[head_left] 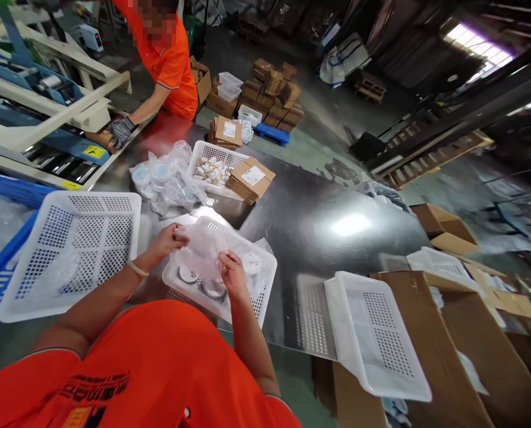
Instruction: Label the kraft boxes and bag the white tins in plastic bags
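Between my two hands a translucent plastic bag (201, 246) is stretched out over a white perforated basket (265, 261). My left hand (170, 239) pinches the bag's left side. On its right edge, the fingers of my right hand (232, 267) are closed. Below the bag, inside the basket, lie several round white-topped pieces (187, 273), partly covered by the bag and by clear plastic. What the round pieces are I cannot make out.
Left stands a white perforated basket (134, 208) with clear plastic inside. Ahead are bagged round pieces (160, 175), a basket of small white fittings (214, 169) and flat cartons (251, 178). Another white basket (381, 333) sits right, beside cardboard boxes (408, 297). A gloved co-worker (171, 71) works at rollers.
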Demonstrator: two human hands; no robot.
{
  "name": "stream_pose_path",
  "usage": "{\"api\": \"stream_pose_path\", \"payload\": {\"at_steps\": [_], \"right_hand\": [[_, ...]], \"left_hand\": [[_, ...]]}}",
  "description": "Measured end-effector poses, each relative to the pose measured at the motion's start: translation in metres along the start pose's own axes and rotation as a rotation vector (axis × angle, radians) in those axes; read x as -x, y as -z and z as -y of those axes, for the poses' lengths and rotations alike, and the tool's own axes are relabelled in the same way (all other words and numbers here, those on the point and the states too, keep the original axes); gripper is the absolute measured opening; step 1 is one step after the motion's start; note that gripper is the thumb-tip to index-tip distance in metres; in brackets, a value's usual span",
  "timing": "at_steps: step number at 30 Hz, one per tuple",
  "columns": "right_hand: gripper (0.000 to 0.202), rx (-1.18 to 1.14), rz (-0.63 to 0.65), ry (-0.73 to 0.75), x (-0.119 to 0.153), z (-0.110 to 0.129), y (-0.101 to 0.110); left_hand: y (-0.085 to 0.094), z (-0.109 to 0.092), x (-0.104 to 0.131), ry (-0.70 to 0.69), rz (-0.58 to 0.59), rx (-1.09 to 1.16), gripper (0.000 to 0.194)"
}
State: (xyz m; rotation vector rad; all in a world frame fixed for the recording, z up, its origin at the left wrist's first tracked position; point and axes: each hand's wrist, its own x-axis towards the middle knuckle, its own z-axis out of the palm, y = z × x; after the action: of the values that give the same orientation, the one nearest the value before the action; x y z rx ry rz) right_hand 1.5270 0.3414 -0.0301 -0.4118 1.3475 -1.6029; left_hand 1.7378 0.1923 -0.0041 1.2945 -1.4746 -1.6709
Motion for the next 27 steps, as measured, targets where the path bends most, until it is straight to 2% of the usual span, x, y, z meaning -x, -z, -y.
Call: {"api": "stream_pose_path", "payload": {"at_steps": [2, 3, 4, 7, 8, 10, 12, 16, 19, 21, 24, 25, 27], "right_hand": [[0.042, -0.001, -0.009, -0.008, 0.0, -0.002, -0.004], [0.044, 0.0, -0.011, -0.016, 0.0, -0.003, -0.008], [0.046, 0.007, -0.01, -0.022, 0.001, -0.005, -0.014], [0.051, 0.051, 0.013, -0.047, 0.004, -0.016, -0.039], [0.052, 0.078, 0.021, -0.056, 0.005, -0.021, -0.046], [0.051, 0.15, 0.02, -0.073, 0.004, -0.03, -0.056], [0.05, 0.244, -0.014, -0.087, -0.003, -0.034, -0.055], [0.049, 0.471, -0.141, -0.097, -0.035, -0.027, -0.03], [0.032, 0.73, -0.238, -0.104, -0.063, -0.024, -0.018], [0.027, 0.886, -0.264, -0.12, -0.074, -0.03, -0.021], [0.051, 0.994, -0.237, -0.133, -0.079, -0.047, -0.032], [0.054, 1.006, -0.219, -0.13, -0.078, -0.051, -0.034], [0.046, 1.001, -0.17, -0.11, -0.078, -0.054, -0.034]], "left_hand": [[-0.007, -0.001, 0.007, -0.134, -0.201, -0.131, 0.048], [-0.013, -0.002, 0.013, -0.188, -0.242, -0.162, 0.044], [-0.019, -0.002, 0.02, -0.223, -0.208, -0.172, 0.041], [-0.045, 0.004, 0.04, -0.268, 0.076, -0.186, 0.039], [-0.052, 0.007, 0.044, -0.269, 0.136, -0.192, 0.038], [-0.06, 0.013, 0.045, -0.258, 0.136, -0.196, 0.029], [-0.054, 0.015, 0.037, -0.233, 0.064, -0.185, 0.019], [-0.012, 0.006, 0.014, -0.259, -0.079, -0.287, 0.014], [0.01, -0.006, 0.01, -0.327, -0.082, -0.42, 0.021], [0.008, -0.012, 0.015, -0.355, -0.019, -0.678, 0.029], [-0.005, -0.014, 0.025, -0.336, 0.051, -1.046, 0.039], [-0.009, -0.013, 0.028, -0.319, 0.054, -1.086, 0.043], [-0.011, -0.01, 0.03, -0.284, 0.068, -1.094, 0.053]]}}
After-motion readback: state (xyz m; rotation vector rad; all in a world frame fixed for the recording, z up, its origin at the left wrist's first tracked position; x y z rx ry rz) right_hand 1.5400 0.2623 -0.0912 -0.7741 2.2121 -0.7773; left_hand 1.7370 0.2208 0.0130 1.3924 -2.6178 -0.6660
